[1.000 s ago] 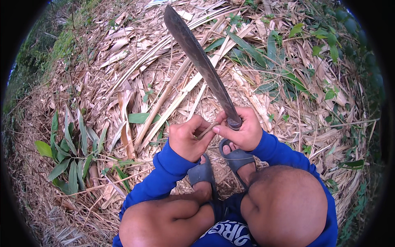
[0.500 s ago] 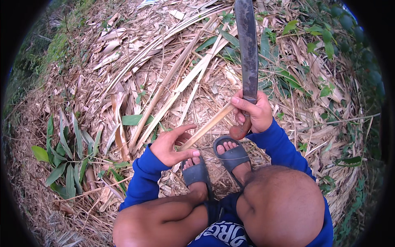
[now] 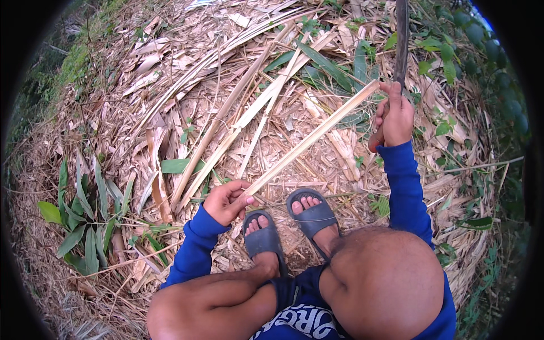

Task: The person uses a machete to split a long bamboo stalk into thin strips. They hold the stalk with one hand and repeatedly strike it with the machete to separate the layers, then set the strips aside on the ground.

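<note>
A long, pale split bamboo strip (image 3: 311, 137) slants between my two hands, above the littered ground. My left hand (image 3: 224, 200) pinches its lower end between thumb and fingers, just beyond my left sandal. Up at the right, my right hand (image 3: 396, 118) is closed around the handle of a machete (image 3: 402, 45). The dark blade points away from me and is seen nearly edge-on, its tip outside the picture. The strip's far end meets the thumb and forefinger of my right hand; whether they grip it cannot be made out.
Dry husks and shavings cover the ground. Several split strips (image 3: 258, 107) and a brown stalk (image 3: 226, 113) lie ahead of my sandals (image 3: 263, 240). A leafy green plant (image 3: 90, 226) grows at left, and dark foliage (image 3: 498, 73) lines the right edge.
My right hand has moved right and farther away with the machete, whose blade has turned from broadside to nearly edge-on. A longer stretch of strip shows between my hands. My left fingers have closed on its end.
</note>
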`<state>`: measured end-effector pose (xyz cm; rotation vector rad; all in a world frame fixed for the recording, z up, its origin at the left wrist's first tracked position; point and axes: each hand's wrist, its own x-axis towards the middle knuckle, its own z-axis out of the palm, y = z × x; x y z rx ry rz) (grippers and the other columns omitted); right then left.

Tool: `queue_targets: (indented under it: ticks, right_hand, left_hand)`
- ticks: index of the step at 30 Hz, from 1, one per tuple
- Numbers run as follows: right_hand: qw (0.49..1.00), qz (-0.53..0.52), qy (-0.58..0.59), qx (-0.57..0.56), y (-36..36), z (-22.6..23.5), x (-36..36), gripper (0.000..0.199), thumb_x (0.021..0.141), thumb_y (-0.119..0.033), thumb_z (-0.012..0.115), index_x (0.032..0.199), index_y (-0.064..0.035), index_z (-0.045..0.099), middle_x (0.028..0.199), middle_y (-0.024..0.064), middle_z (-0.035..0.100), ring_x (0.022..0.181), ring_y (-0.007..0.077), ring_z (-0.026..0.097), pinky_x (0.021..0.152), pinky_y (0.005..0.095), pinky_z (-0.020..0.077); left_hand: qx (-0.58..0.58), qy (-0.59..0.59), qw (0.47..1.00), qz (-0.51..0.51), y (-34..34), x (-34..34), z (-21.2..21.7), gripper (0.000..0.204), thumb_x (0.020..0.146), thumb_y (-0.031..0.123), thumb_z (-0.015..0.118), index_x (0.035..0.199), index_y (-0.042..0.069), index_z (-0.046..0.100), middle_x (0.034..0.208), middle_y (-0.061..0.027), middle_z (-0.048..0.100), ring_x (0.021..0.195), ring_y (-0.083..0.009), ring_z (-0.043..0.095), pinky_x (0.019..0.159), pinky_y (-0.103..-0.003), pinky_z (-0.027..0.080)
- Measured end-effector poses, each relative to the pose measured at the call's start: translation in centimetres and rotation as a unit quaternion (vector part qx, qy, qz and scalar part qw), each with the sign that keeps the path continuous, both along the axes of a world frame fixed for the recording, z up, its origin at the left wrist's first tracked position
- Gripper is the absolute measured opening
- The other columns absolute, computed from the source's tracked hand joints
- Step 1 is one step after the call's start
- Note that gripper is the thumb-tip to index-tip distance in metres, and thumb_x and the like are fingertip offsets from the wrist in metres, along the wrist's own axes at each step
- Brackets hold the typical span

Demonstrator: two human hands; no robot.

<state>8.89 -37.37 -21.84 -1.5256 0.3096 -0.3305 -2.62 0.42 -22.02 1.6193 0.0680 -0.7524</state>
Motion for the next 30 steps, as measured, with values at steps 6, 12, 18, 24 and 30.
queue_targets:
  ticks: [6,12,18,24,30]
  right_hand:
    - [0.95,0.002,-0.076,-0.304,3.7,1.2,-4.3,0.07,0.098,-0.055,0.045,0.13,0.0068,0.053,0.058,0.0081,0.055,0.052,0.0127,0.052,0.049,0.0311,0.0399]
    - [0.949,0.225,-0.027,-0.219,5.7,0.0,-6.5,0.065,0.095,-0.061,0.046,0.092,0.0021,0.063,0.057,0.0118,0.053,0.053,0.0255,0.057,0.053,0.0369,0.0418]
    - [0.889,0.33,-0.063,-0.313,11.4,-0.4,-7.4,0.043,0.092,-0.044,0.061,0.09,-0.0006,0.057,0.072,0.0208,0.061,0.065,0.0409,0.062,0.06,0.0459,0.0482]
    - [0.852,0.318,-0.115,-0.399,12.5,0.1,-8.2,0.043,0.084,-0.044,0.069,0.087,-0.0032,0.056,0.07,0.0175,0.06,0.063,0.035,0.063,0.055,0.0415,0.0481]
    - [0.849,0.301,-0.13,-0.415,13.1,-0.6,-8.1,0.044,0.083,-0.044,0.07,0.085,-0.003,0.055,0.07,0.0171,0.059,0.062,0.0357,0.063,0.054,0.042,0.0479]
  left_hand:
    - [0.055,-0.079,0.995,-0.017,-0.5,1.1,-0.7,0.021,0.092,0.01,0.066,0.107,-0.005,0.067,0.076,-0.005,0.067,0.059,-0.0083,0.059,0.055,-0.021,0.049]
    - [0.047,0.01,0.997,0.059,-2.0,2.2,1.2,0.03,0.094,0.015,0.063,0.118,-0.003,0.064,0.069,-0.004,0.064,0.058,-0.0077,0.058,0.054,-0.021,0.047]
    - [0.058,-0.128,0.99,-0.009,-2.2,2.9,1.9,0.041,0.098,0.019,0.057,0.135,0.002,0.053,0.073,-0.0001,0.063,0.068,-0.0037,0.049,0.063,-0.022,0.043]
    - [0.046,-0.13,0.989,0.046,-3.6,2.0,1.5,0.017,0.098,0.011,0.055,0.099,0.0,0.066,0.076,-0.0022,0.064,0.062,-0.0077,0.055,0.055,-0.021,0.044]
    - [-0.008,-0.134,0.99,0.03,-3.9,1.0,2.3,0.016,0.099,0.011,0.053,0.102,0.001,0.065,0.077,-0.0011,0.061,0.055,-0.0027,0.044,0.048,-0.019,0.033]
